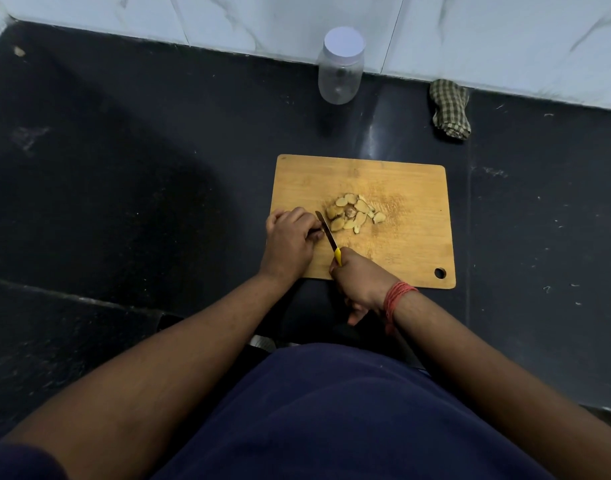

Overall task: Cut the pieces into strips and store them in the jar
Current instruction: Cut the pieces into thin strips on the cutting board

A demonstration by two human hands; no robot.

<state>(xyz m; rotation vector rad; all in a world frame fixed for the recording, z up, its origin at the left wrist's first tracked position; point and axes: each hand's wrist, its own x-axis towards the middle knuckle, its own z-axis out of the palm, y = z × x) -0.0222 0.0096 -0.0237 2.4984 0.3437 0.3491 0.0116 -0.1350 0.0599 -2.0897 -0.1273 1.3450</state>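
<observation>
A wooden cutting board lies on the dark counter. Several pale yellow ginger slices form a small heap near its middle. My right hand grips the yellow handle of a small knife, whose blade points up and left, just left of the heap. My left hand rests on the board's left edge with fingers curled; its fingertips sit right beside the blade, and whatever they hold is hidden. A clear plastic jar with a white lid on stands upright at the back, by the wall.
A rolled checked cloth lies at the back right against the white marble wall. The black counter stretches wide to the left and right of the board. The board has a hanging hole at its near right corner.
</observation>
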